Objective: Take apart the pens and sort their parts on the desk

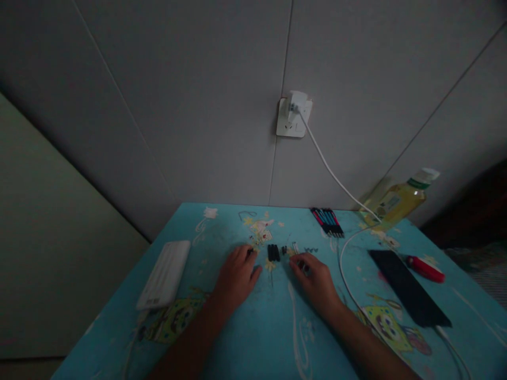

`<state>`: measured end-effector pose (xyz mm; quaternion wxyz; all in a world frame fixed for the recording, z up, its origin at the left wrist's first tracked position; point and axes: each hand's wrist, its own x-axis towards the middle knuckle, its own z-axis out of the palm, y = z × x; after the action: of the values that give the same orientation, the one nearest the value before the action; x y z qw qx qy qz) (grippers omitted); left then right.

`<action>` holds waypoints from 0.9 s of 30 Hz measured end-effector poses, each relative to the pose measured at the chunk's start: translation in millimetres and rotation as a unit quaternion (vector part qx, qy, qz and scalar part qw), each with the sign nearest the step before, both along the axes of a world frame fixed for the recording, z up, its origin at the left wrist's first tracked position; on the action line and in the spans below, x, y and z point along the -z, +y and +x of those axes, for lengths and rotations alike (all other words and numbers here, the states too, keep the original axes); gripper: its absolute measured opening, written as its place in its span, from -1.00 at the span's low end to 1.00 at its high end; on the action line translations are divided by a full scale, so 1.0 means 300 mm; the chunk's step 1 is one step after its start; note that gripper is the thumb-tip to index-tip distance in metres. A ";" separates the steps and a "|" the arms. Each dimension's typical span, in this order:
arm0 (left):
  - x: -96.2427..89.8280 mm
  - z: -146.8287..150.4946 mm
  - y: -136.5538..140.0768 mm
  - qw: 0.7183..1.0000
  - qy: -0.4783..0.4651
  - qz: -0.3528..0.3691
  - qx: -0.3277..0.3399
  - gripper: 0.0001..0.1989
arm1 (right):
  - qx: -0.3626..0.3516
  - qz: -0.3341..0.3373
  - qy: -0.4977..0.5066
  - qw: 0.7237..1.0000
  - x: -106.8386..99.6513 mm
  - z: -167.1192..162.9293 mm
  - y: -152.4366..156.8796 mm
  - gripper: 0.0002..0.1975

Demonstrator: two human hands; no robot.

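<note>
My left hand (pixel 236 272) rests on the table, its thumb spread away from the fingers. A small black piece (pixel 250 252) shows at its fingertips, touching them or just beneath; a grip cannot be made out. My right hand (pixel 315 275) is curled, thumb and fingers close together around small dark parts (pixel 304 266) that are mostly hidden. Just beyond it lie thin silvery rods (pixel 295 247). Between the hands, short black tubes (pixel 273 252) sit side by side, with smaller black pieces (pixel 284 249) to their right. Small dark coiled-looking bits (pixel 311 249) lie beyond the right hand.
Several pens (pixel 327 222) lie in a row at the back of the blue patterned table (pixel 253 327). A white power bank (pixel 164 274) is on the left. On the right are a dark phone (pixel 410 287), a red-handled object (pixel 425 269), a yellow bottle (pixel 400 203) and a white cable (pixel 344 264).
</note>
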<state>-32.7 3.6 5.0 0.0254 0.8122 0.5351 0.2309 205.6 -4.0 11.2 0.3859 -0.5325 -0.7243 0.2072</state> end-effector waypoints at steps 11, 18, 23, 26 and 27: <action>0.010 0.005 0.005 1.000 0.007 0.014 -0.024 -0.72 | -0.004 -0.004 -0.003 1.000 -0.047 -0.038 0.018 -0.77; 0.005 0.009 0.000 0.999 -0.008 0.022 -0.034 -0.73 | -0.017 0.003 -0.055 0.998 -0.087 -0.089 0.161 -0.75; 0.004 0.008 0.005 0.999 -0.006 0.025 -0.042 -0.68 | -0.004 -0.019 -0.141 0.990 -0.071 -0.120 0.303 -0.79; 0.007 0.007 0.006 0.999 -0.006 0.023 -0.041 -0.64 | -0.002 -0.023 -0.160 0.987 -0.054 -0.156 0.367 -0.81; 0.007 0.007 0.006 0.999 -0.007 0.022 -0.040 -0.64 | -0.002 -0.023 -0.165 0.986 -0.048 -0.170 0.383 -0.80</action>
<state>-30.5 5.3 2.7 0.0014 0.7889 0.5618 0.2490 154.5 111.0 25.5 0.2484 -0.5666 -0.7741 0.1342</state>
